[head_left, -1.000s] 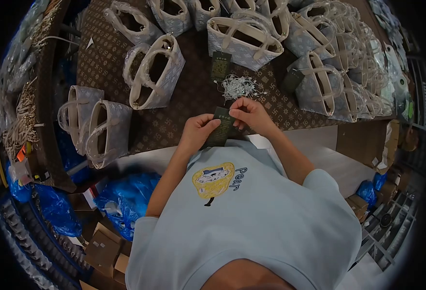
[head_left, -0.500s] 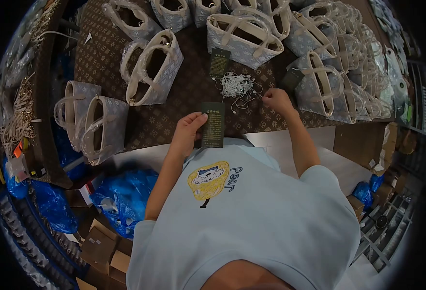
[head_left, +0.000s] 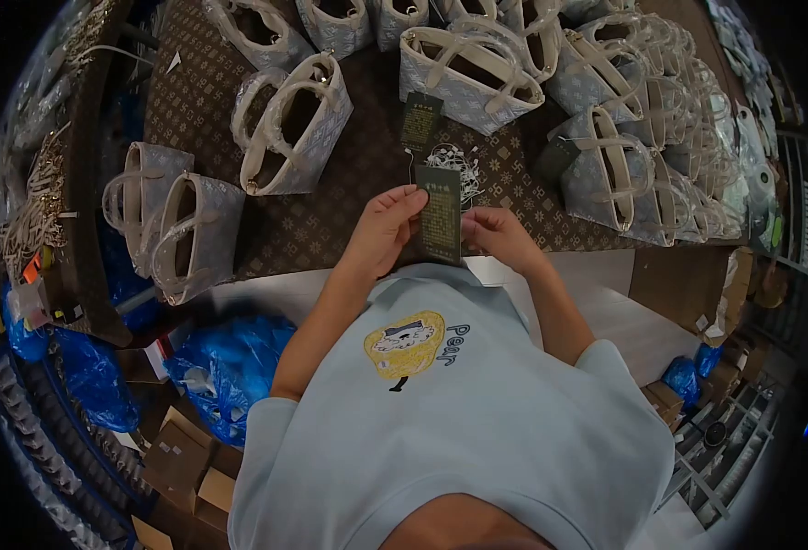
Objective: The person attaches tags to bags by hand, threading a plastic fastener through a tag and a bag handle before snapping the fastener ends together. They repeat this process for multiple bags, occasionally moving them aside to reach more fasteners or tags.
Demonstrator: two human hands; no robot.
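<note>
A dark green hang tag (head_left: 440,220) with gold lettering is pinched along its left edge by my left hand (head_left: 381,231), above the table's near edge. My right hand (head_left: 507,240) is closed at the tag's right side, with a bit of white tag string (head_left: 466,209) at the fingertips; the tag hides part of it. Just behind lies a tangled pile of white tag strings (head_left: 457,165), partly covered by the held tag. Beyond it, another green tag (head_left: 421,121) rests against a pale blue patterned handbag (head_left: 468,82).
Several similar handbags stand left (head_left: 298,128) and crowd the right side (head_left: 597,174), many with plastic-wrapped handles. A dark tag (head_left: 555,159) hangs at one right-hand bag. Brown patterned cloth (head_left: 349,165) covers the table. Blue plastic bags (head_left: 230,367) and cardboard boxes (head_left: 179,458) are below.
My right hand has moved left and toward me, from the string pile to the held tag. My left hand has carried the tag slightly right and up.
</note>
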